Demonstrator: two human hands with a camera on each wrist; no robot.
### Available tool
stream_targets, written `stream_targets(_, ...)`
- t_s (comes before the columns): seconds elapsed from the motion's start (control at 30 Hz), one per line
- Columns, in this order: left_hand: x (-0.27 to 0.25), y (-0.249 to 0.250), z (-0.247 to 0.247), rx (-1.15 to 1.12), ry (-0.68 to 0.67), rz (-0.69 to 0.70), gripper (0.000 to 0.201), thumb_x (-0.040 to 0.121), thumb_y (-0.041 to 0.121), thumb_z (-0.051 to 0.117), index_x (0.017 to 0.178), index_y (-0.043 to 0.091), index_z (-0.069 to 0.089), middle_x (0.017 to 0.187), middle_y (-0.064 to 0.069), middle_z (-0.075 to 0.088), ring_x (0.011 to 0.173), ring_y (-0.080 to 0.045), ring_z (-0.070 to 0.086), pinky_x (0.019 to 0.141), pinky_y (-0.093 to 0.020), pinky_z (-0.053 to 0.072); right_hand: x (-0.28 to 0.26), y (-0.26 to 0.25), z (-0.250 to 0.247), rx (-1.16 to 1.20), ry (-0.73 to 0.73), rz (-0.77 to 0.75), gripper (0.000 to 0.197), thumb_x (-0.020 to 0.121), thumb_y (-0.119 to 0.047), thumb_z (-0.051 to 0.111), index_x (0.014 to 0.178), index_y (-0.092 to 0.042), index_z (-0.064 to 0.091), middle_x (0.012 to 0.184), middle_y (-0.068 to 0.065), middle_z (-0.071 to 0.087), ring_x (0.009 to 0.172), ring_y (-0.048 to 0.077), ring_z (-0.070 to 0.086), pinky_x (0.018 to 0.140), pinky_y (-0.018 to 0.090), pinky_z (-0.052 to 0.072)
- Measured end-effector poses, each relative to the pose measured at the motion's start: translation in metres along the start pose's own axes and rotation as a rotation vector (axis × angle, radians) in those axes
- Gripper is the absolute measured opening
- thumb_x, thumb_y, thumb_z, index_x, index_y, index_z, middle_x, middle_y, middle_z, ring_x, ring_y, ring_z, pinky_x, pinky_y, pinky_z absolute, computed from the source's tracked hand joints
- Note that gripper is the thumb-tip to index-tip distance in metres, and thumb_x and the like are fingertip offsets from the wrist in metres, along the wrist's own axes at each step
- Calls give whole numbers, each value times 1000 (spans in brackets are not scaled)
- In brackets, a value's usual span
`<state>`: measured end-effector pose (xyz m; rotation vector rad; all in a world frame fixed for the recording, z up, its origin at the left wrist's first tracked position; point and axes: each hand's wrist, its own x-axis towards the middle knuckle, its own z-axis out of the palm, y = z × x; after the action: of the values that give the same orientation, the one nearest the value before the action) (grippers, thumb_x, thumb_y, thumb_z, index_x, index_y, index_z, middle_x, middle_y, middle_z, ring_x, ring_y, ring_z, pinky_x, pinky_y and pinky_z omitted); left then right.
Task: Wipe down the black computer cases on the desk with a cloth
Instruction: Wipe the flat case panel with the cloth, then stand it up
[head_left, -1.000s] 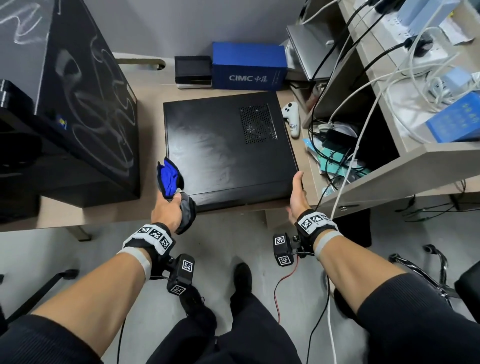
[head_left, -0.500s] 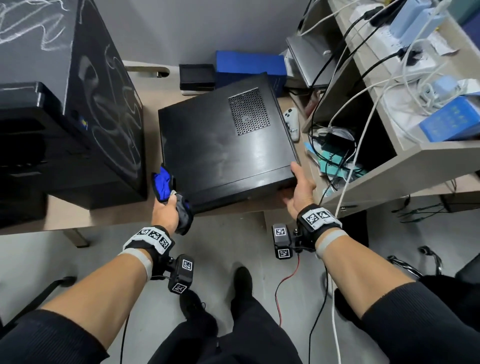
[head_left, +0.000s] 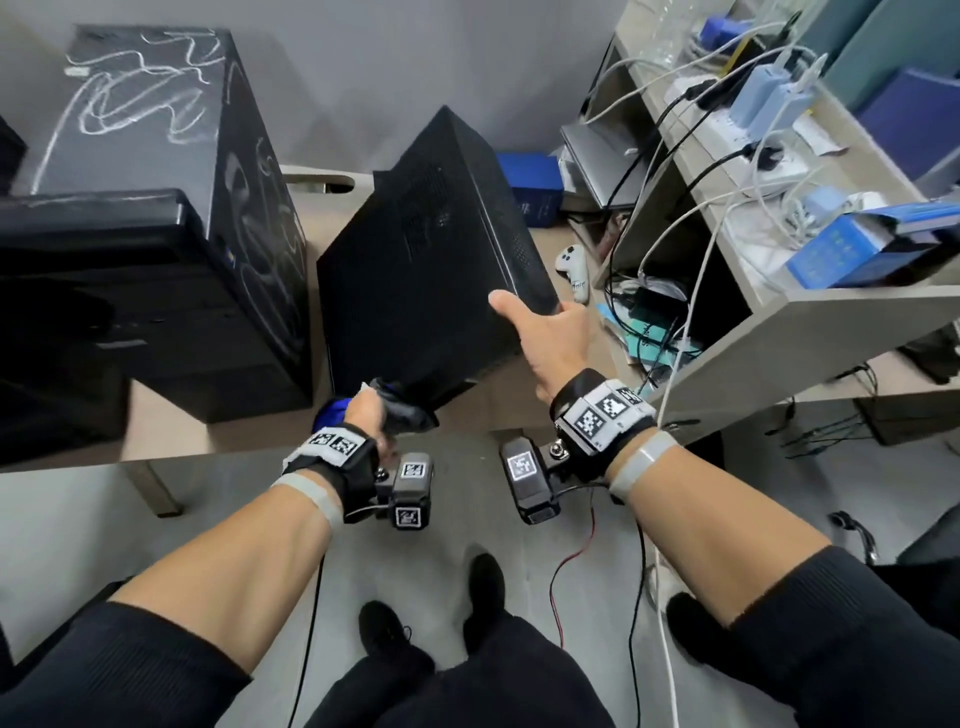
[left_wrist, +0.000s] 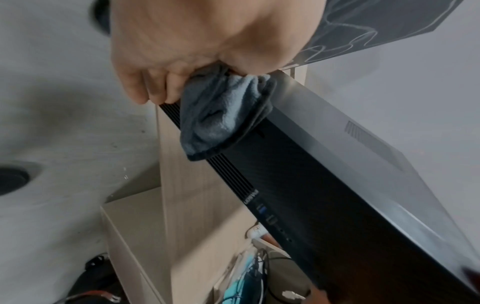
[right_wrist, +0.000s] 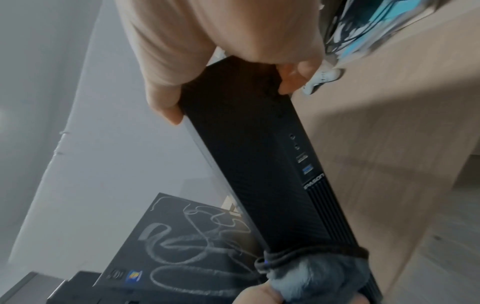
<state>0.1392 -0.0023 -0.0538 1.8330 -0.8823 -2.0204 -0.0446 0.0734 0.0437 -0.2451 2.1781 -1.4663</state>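
A slim black computer case (head_left: 426, 260) is tilted up on its left edge above the desk (head_left: 171, 431). My right hand (head_left: 550, 332) grips its raised front right corner, thumb on the broad side and fingers (right_wrist: 293, 78) curled under the narrow front face (right_wrist: 262, 156). My left hand (head_left: 371, 415) holds a grey and blue cloth (left_wrist: 221, 115) bunched against the case's lower front corner (left_wrist: 233, 144). A bigger black tower case (head_left: 171, 218) with white smear marks stands at the left.
A blue box (head_left: 535, 187) sits behind the tilted case. A white game controller (head_left: 574, 270) lies right of it. The shelf unit (head_left: 779, 322) at right holds cables, power strips and blue boxes. A desk leg (head_left: 150, 488) stands below left. My feet (head_left: 441, 613) are on the floor.
The slim case went from lying flat to steeply tilted, its right side lifted by my right hand. My left hand with the cloth dropped to the lower front corner.
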Motion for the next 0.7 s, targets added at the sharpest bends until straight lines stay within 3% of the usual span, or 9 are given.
stream_targets(0.03,-7,6,3,-36,-20,-18,38,108,35,33,82,16,53,79,-5,65,64,-18,61,69,-27,42,-8,-9,1,-25,9,-23,84,30,-73,85,92,-21,66,103,1,68,103,19,64,82,35,60)
stream_targets(0.07,-11,11,7,-89,-39,-45,41,107,42,33,90,15,60,86,-10,68,70,-21,63,72,-31,41,-16,-18,2,-46,17,-44,79,31,-71,84,90,-23,63,105,0,64,104,18,60,83,34,58)
stream_targets(0.13,-5,18,13,-113,-85,-66,44,103,49,34,111,18,64,120,-12,68,93,-29,64,76,-37,43,-27,-30,3,-121,13,-89,84,37,-67,82,103,-23,56,114,2,51,102,12,44,86,31,51)
stream_targets(0.23,-7,25,18,-80,-137,-84,38,102,48,36,107,23,64,133,-10,64,94,-30,62,70,-36,46,-35,-42,4,-217,35,-154,100,47,-63,84,124,-13,46,122,3,42,101,11,28,87,26,40)
stream_targets(0.33,-35,39,23,1,-216,-100,41,101,52,41,121,23,63,126,-4,67,98,-26,64,63,-36,48,-40,-51,5,-271,48,-177,101,51,-61,85,127,-12,40,119,2,34,105,14,30,84,26,35)
stream_targets(0.43,-43,46,20,94,-265,-104,37,97,54,45,110,25,64,117,0,70,96,-22,65,59,-30,52,-41,-55,5,-329,30,-199,102,52,-64,84,126,-12,37,113,0,28,110,18,32,85,27,34)
stream_targets(0.53,-39,54,11,177,-295,-116,36,87,48,50,110,24,63,120,-5,69,101,-30,66,86,-33,53,-40,-57,6,-365,-36,-247,105,51,-71,83,123,-10,36,115,1,30,116,19,30,92,27,34)
stream_targets(0.57,-36,56,10,204,-294,-105,31,88,44,49,106,22,62,113,-8,68,96,-31,65,86,-34,51,-40,-57,6,-372,-52,-273,106,51,-73,82,123,-10,36,117,2,32,116,18,30,95,28,33)
stream_targets(0.7,-43,66,8,197,-245,-71,31,101,32,38,85,17,59,74,-12,66,74,-28,56,68,-33,42,-38,-54,-2,-355,-124,-416,98,52,-72,83,119,-13,42,116,-2,40,112,12,35,96,25,36)
